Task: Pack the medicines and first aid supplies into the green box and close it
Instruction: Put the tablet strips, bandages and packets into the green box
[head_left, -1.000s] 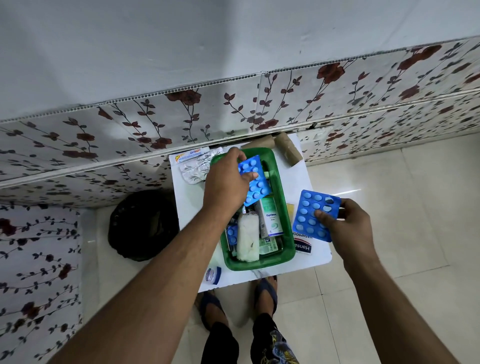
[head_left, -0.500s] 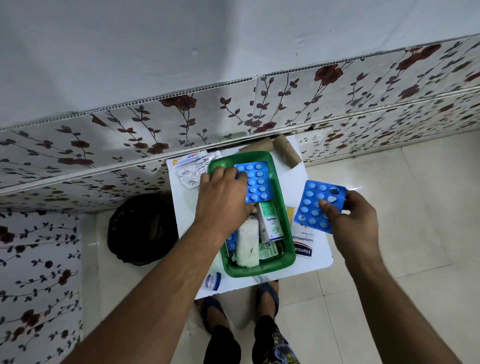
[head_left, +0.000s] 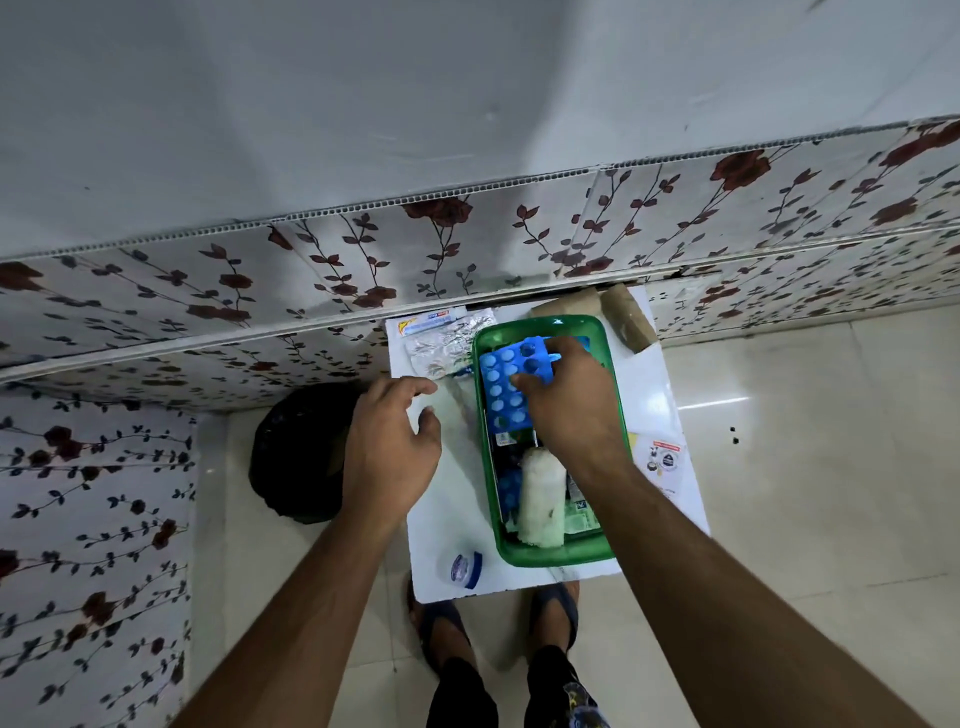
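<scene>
The green box (head_left: 550, 556) lies open on a small white table (head_left: 441, 525). It holds a white gauze roll (head_left: 543, 499), medicine packets and blue blister packs. My right hand (head_left: 569, 405) reaches into the far half of the box, its fingers curled on a blue blister pack (head_left: 498, 387) that lies on top of the contents. My left hand (head_left: 389, 449) hovers over the table just left of the box, fingers loosely curled and holding nothing.
Silver blister strips (head_left: 441, 348) and a sachet (head_left: 426, 322) lie at the table's far left. Two brown bandage rolls (head_left: 628, 317) sit behind the box, a plaster packet (head_left: 662, 457) to its right, a small blue-white roll (head_left: 465, 569) at the near edge. A black bag (head_left: 296, 452) sits on the floor.
My left hand let go of its blue blister pack in the box and drew back to the left. My right hand carried the second blue pack from the right into the box.
</scene>
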